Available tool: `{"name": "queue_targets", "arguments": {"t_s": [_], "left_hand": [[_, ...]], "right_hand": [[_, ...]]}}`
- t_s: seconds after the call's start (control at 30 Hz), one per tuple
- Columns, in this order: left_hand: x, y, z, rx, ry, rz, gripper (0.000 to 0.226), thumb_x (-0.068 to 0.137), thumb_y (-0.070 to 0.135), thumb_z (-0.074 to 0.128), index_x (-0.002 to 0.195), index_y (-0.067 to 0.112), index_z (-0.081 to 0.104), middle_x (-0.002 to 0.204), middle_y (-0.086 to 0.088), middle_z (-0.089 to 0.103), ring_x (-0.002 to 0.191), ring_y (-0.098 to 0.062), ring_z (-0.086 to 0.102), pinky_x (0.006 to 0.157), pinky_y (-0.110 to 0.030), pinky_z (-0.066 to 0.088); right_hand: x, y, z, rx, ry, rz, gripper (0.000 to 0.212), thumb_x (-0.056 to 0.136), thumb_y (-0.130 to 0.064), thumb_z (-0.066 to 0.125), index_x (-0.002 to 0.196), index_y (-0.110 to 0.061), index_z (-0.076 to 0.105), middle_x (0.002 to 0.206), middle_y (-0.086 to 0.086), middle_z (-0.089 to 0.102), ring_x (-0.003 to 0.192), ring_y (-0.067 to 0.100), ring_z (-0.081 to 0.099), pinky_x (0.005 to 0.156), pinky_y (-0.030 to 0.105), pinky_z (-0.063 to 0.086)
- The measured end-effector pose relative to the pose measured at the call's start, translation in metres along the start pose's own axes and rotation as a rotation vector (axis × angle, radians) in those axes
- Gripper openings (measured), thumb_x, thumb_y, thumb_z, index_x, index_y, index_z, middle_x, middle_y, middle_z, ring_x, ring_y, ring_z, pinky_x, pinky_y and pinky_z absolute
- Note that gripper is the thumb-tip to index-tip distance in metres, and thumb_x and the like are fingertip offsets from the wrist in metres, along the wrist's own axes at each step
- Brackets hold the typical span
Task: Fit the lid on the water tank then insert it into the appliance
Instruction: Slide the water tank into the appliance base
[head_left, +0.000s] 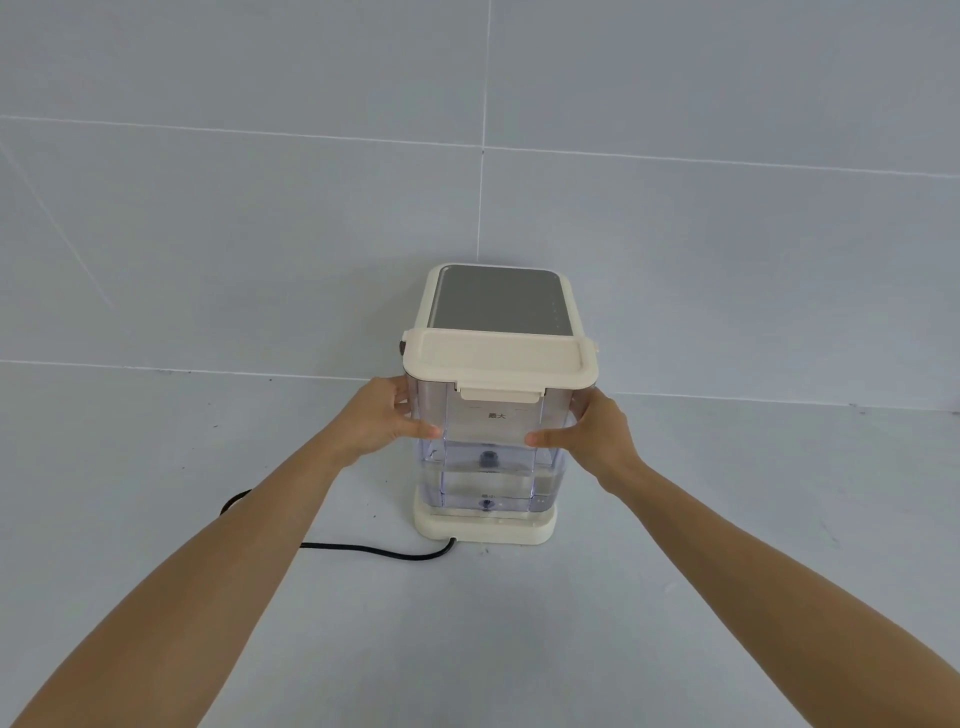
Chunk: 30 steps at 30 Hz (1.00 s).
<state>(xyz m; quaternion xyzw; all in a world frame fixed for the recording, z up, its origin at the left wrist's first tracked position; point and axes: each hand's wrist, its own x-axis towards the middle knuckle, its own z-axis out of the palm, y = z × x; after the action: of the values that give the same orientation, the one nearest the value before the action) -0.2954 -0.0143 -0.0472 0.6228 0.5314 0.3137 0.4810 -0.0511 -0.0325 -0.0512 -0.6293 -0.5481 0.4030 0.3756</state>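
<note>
A clear plastic water tank (488, 462) stands upright against the near side of the cream appliance (501, 306), over the appliance's base (485, 530). A cream lid (498, 358) with a front latch covers the tank's top. My left hand (387, 421) grips the tank's left side, thumb on the front face. My right hand (589, 434) grips the right side the same way. I cannot tell whether the tank's bottom touches the base. The appliance has a grey top panel.
A black power cord (374, 551) runs from the appliance's base to the left across the pale grey floor (467, 649). A tiled grey wall (467, 182) rises right behind the appliance.
</note>
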Motion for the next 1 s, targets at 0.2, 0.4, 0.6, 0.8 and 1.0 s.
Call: {"name": "queue_targets", "arguments": {"t_s": [0.2, 0.4, 0.6, 0.8, 1.0], "left_hand": [[0.002, -0.008, 0.0, 0.04, 0.016, -0.019, 0.054, 0.062, 0.005, 0.077, 0.11, 0.018, 0.055, 0.111, 0.003, 0.059, 0.11, -0.016, 0.05, 0.091, -0.025, 0.037], [0.004, -0.01, 0.003, 0.071, 0.049, -0.06, 0.06, 0.061, 0.008, 0.078, 0.115, 0.011, 0.053, 0.124, -0.006, 0.056, 0.12, -0.024, 0.047, 0.093, -0.03, 0.038], [0.003, -0.013, 0.005, 0.083, 0.051, -0.086, 0.069, 0.062, 0.009, 0.078, 0.123, 0.005, 0.047, 0.133, -0.011, 0.051, 0.123, -0.023, 0.044, 0.093, -0.027, 0.036], [0.001, -0.013, 0.007, 0.08, 0.065, -0.087, 0.065, 0.062, 0.008, 0.077, 0.121, 0.007, 0.049, 0.131, -0.011, 0.052, 0.12, -0.022, 0.046, 0.092, -0.026, 0.036], [-0.003, -0.014, 0.009, 0.05, 0.086, -0.078, 0.064, 0.064, 0.007, 0.075, 0.122, 0.006, 0.048, 0.131, -0.012, 0.052, 0.121, -0.023, 0.046, 0.098, -0.029, 0.035]], "right_hand": [[0.0, 0.005, 0.002, -0.008, -0.001, 0.003, 0.072, 0.05, -0.018, 0.086, 0.114, -0.017, 0.053, 0.106, -0.008, 0.061, 0.099, 0.015, 0.055, 0.078, 0.023, 0.041], [0.001, 0.008, 0.004, -0.01, -0.004, 0.001, 0.069, 0.051, -0.018, 0.086, 0.111, -0.02, 0.052, 0.102, -0.011, 0.06, 0.096, 0.013, 0.053, 0.071, 0.016, 0.04], [0.0, 0.012, 0.005, -0.023, -0.01, -0.003, 0.071, 0.053, -0.019, 0.085, 0.114, -0.02, 0.051, 0.103, -0.013, 0.058, 0.096, 0.011, 0.051, 0.075, 0.02, 0.038], [0.001, 0.015, 0.005, -0.019, -0.021, 0.003, 0.073, 0.055, -0.019, 0.084, 0.119, -0.019, 0.049, 0.115, -0.007, 0.06, 0.099, 0.011, 0.05, 0.078, 0.023, 0.038], [-0.001, 0.015, 0.006, -0.022, -0.022, 0.0, 0.077, 0.056, -0.019, 0.084, 0.124, -0.017, 0.047, 0.123, -0.003, 0.06, 0.11, 0.017, 0.052, 0.082, 0.025, 0.039]]}}
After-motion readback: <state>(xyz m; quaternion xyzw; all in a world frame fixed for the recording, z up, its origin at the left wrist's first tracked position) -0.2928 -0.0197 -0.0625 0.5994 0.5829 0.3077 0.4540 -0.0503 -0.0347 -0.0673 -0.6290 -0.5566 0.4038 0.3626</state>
